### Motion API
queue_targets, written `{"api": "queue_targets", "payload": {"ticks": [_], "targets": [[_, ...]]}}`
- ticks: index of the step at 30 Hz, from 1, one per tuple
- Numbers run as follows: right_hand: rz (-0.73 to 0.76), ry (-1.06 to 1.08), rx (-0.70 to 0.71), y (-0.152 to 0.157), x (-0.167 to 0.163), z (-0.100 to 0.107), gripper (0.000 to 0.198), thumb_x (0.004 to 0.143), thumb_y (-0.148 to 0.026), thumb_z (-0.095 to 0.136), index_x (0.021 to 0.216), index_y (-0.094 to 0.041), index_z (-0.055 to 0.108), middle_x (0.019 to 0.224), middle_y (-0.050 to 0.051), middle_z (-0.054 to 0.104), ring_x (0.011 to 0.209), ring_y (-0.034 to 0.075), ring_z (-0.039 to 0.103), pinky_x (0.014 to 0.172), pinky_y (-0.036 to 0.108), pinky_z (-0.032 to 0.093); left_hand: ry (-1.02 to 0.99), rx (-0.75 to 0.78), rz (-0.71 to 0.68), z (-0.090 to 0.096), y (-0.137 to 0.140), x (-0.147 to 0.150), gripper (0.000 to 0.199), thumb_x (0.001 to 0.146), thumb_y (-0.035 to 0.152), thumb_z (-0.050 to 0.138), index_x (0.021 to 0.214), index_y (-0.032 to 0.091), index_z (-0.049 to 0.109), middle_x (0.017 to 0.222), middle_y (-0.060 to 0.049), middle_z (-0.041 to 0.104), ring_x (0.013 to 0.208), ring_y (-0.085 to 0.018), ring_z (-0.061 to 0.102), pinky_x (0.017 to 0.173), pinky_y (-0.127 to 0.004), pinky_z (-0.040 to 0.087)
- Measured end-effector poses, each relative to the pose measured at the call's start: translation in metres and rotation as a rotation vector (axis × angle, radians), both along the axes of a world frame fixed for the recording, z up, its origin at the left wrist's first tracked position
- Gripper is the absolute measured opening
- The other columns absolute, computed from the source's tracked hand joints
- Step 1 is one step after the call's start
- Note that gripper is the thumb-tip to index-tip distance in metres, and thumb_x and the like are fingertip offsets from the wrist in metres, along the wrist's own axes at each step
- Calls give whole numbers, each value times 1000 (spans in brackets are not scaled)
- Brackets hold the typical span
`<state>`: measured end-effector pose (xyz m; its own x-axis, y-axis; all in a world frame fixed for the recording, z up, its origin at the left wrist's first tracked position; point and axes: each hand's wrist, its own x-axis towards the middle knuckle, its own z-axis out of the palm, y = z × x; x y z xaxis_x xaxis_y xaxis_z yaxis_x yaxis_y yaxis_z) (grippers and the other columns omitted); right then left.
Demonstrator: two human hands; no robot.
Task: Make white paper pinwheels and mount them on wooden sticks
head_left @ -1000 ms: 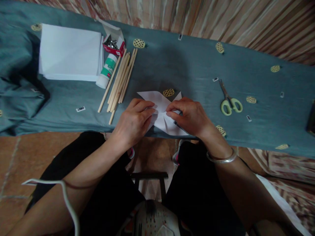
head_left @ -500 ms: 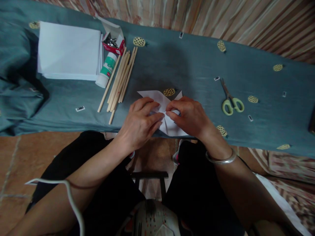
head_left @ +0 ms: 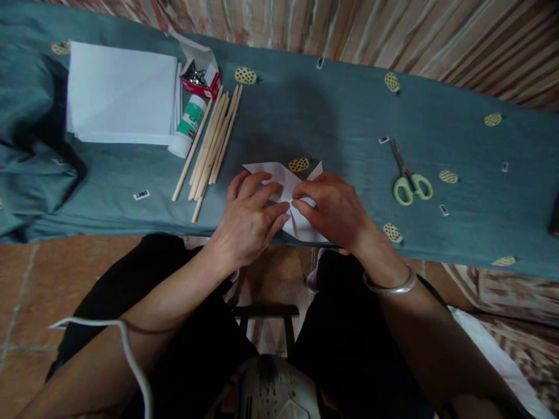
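A white paper pinwheel (head_left: 301,227) lies at the table's front edge, its corners bent in toward the middle. On its left side, my left hand (head_left: 251,218) presses with thumb and index finger near the centre, the other fingers curled over the paper. From the right, my right hand (head_left: 334,203) pinches at that same centre with thumb and forefinger. The fingertips of both hands nearly meet there and hide whatever small thing may be between them. One pointed tip sticks out at the upper left and another at the upper right.
Left of the pinwheel lie several wooden sticks (head_left: 213,145), a glue stick (head_left: 187,126), an open red box of metal pieces (head_left: 201,78) and a stack of white paper (head_left: 122,93). Green-handled scissors (head_left: 410,180) rest at the right on the teal cloth (head_left: 349,128). A white cable (head_left: 131,355) crosses my left forearm.
Both hands stay at the pinwheel's centre. My left fingers have shifted only slightly, and the whole view has moved a little.
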<state>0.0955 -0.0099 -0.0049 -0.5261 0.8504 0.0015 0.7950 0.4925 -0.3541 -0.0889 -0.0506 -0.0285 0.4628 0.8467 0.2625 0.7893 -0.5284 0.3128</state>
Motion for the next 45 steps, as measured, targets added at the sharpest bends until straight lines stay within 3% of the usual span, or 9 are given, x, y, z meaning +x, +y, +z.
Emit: {"api": "queue_targets", "payload": {"ticks": [6,9,12,19,26,33,39,45], "targets": [[-78,67,138,-5,3,-1,14,89,-26,60,87,-18,70,89,10,73,99,30,60,90,45,45,9,36,11,-3,-1,0,26,96,39,48,102,28,71,130,-5,61,134,-35,42,111,-62,29],[-43,78,210,-10,3,3,21,94,-23,52,88,-18,71,114,11,71,113,30,55,95,44,44,26,23,24,-1,-2,1,24,95,40,49,101,29,69,133,-3,59,138,-33,38,113,-62,26],[35,61,220,-17,4,3,24,93,-17,49,87,-23,72,128,3,65,121,27,49,98,44,45,36,16,16,0,-2,1,24,96,38,49,102,28,69,134,-4,57,139,-34,36,113,-64,25],[42,96,119,-24,8,-13,25,89,-14,51,95,-24,73,133,6,59,124,31,45,100,50,44,55,63,4,2,-3,1,24,96,37,49,101,27,71,133,-6,58,137,-35,39,111,-65,27],[38,96,134,-27,8,-15,26,90,-14,49,95,-28,70,135,3,54,130,30,41,104,51,41,43,50,-9,1,-2,-2,23,95,40,49,105,30,68,133,-4,58,137,-34,39,112,-67,25],[43,62,157,-30,6,-16,24,92,-15,49,99,-29,67,135,4,54,132,31,41,104,51,41,-124,73,-6,8,4,-11,23,97,33,46,106,29,67,124,-2,66,130,-29,47,110,-61,32],[55,57,146,-30,6,-14,27,88,-13,54,105,-31,65,136,3,55,132,34,41,101,52,42,-105,114,37,3,8,-22,17,91,28,58,102,27,71,113,-2,70,116,-27,53,102,-54,41],[44,75,100,-31,5,-14,25,88,-12,53,101,-30,64,139,3,52,134,34,38,103,52,40,-122,63,24,-4,8,-18,19,94,26,55,100,27,72,108,-3,69,111,-23,55,94,-44,48]]}}
